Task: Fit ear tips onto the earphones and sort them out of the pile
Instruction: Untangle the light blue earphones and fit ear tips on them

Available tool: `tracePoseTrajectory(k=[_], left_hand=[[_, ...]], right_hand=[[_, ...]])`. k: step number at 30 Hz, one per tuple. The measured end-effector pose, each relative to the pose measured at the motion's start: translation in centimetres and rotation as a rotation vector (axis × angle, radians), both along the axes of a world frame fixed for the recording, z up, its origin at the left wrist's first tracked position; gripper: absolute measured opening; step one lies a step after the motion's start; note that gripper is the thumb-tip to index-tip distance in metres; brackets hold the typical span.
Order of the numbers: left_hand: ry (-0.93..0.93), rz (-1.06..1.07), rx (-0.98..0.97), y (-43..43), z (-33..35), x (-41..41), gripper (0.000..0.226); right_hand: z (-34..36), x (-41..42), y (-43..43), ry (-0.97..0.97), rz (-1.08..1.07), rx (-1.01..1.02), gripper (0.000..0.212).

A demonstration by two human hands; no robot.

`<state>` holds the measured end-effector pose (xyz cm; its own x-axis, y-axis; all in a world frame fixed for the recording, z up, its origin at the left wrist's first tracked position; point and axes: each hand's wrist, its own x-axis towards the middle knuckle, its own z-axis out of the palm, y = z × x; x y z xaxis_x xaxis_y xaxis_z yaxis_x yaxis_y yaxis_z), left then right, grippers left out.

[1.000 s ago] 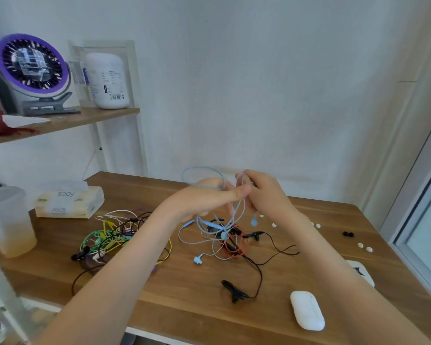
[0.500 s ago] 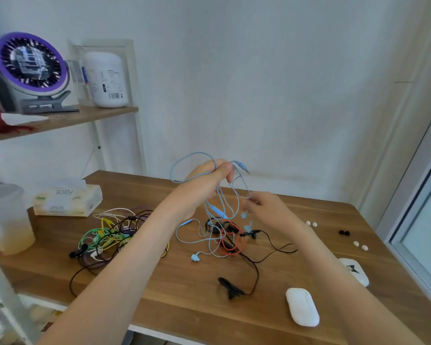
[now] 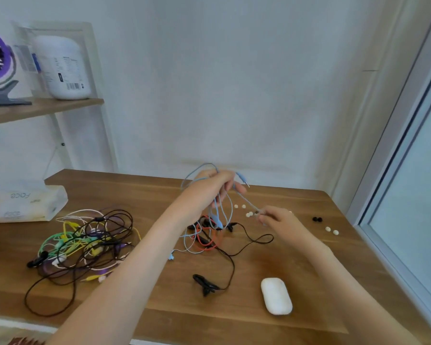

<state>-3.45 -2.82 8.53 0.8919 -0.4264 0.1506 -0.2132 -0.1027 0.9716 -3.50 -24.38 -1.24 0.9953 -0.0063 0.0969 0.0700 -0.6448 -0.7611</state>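
The left hand [image 3: 210,189] is raised above the wooden table [image 3: 259,282], fingers closed around loops of a light blue earphone cable [image 3: 223,210] whose plug [image 3: 243,179] sticks out beside the knuckles. The right hand [image 3: 278,219] sits lower, fingertips pinched on a strand of that cable, seemingly near an earbud, though blur hides it. White ear tips [image 3: 249,214] lie just beside it. A tangled pile of earphones [image 3: 85,241] rests well to the left.

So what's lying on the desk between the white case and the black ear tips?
Head view: only the right hand and forearm cross above that stretch. The desk between the white case and black ear tips looks bare.
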Motion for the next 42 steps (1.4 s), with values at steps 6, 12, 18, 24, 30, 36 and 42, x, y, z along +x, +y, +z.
tracePoseTrajectory(k=[6, 12, 18, 24, 30, 36, 42], left_hand=[[0.003, -0.036, 0.156, -2.4, -2.6, 1.0, 0.043], [0.003, 0.058, 0.360, -3.3, -6.7, 2.7, 0.043], [-0.048, 0.189, 0.585, -3.5, -10.6, 4.3, 0.043], [-0.230, 0.353, 0.661, -5.0, -13.4, 4.9, 0.037], [-0.331, 0.454, 0.646, -5.4, -14.9, 5.3, 0.044], [-0.484, 0.647, 0.654, -5.2, -15.5, 5.5, 0.037], [-0.373, 0.503, 0.727, -4.1, -12.9, 4.7, 0.057]], right_hand=[[-3.1, -0.2, 1.0, 0.094, 0.055, -0.063, 0.015], [-3.1, -0.4, 2.5, 0.163, 0.220, 0.402, 0.026], [-4.3, 0.7, 0.3, 0.085, -0.058, 0.810, 0.021], [-5.0, 0.9, 0.9, 0.005, -0.200, 0.665, 0.016], [-4.8, 0.8, 0.8, -0.036, -0.235, 0.697, 0.018], [-4.6, 0.7, 1.3, -0.050, -0.221, 0.661, 0.009], [-4.6, 0.7, 1.0, -0.128, -0.318, 0.593, 0.005]])
